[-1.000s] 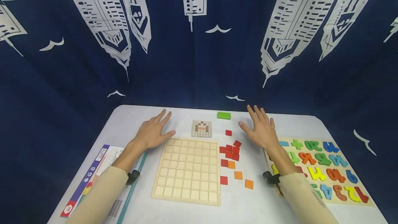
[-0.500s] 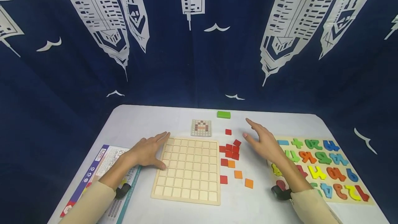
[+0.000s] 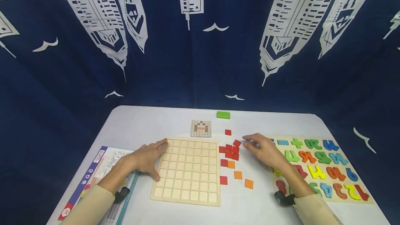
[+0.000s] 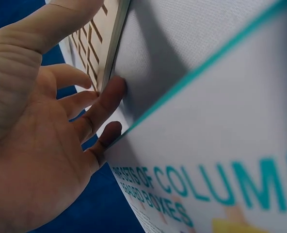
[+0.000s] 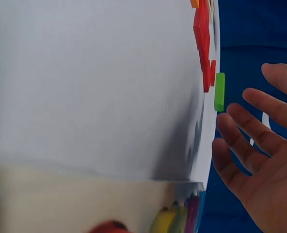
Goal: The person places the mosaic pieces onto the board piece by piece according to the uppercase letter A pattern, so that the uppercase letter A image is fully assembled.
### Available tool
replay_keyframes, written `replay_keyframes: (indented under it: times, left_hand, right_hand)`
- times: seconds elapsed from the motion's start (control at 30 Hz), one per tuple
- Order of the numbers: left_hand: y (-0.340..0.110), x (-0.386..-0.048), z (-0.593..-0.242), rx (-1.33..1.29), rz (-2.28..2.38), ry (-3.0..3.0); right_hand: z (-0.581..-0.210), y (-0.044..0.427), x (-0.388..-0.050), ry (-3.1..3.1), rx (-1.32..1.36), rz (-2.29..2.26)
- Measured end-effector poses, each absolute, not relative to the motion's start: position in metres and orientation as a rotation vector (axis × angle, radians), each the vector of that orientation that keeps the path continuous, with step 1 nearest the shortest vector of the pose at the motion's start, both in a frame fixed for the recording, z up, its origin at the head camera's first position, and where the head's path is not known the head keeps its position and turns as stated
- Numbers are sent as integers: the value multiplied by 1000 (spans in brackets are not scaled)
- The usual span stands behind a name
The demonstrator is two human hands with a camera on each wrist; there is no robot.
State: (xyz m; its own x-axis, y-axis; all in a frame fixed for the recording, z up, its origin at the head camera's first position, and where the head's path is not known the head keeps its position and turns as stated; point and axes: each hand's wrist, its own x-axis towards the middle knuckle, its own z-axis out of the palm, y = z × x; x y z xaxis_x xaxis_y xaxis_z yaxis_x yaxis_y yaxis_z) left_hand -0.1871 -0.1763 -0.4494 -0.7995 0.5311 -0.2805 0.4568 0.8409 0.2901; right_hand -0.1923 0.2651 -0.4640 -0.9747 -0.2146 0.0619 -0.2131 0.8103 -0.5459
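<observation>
In the head view a wooden board of square cells (image 3: pixel 187 170) lies on the white table. My left hand (image 3: pixel 145 158) is at its left side, thumb and fingertips at the board's edge. The left wrist view shows that hand (image 4: pixel 41 121) with loosely bent fingers beside the board's rim (image 4: pixel 112 43). To the right of the board, red square tiles (image 3: pixel 232 152) lie in a loose cluster, with orange tiles (image 3: pixel 238 175) nearby. Just right of the cluster my right hand (image 3: pixel 265 150) hovers, fingers relaxed and holding nothing. A small pattern card (image 3: pixel 201 128) lies behind the board.
A green block (image 3: pixel 223 115) stands near the table's back edge. On the right lies a number puzzle board (image 3: pixel 359 173) with colourful pieces, partly under my right forearm. A printed booklet or box (image 3: pixel 103 169) lies at the left, beneath my left forearm.
My left hand has come down and toward me to the board's left edge. The right hand has moved toward me and lowered beside the red tiles, its fingers drawing closer together.
</observation>
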Motion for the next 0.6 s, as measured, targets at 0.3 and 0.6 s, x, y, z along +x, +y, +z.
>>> replay_keyframes:
  times: [0.3,0.6]
  left_hand:
    - [-175,-184,-450,694,346,2590]
    - [-172,-183,-447,677,410,2537]
  right_hand:
    - [-473,259,-189,2914,-403,-926]
    - [-476,256,-192,2884,-433,-919]
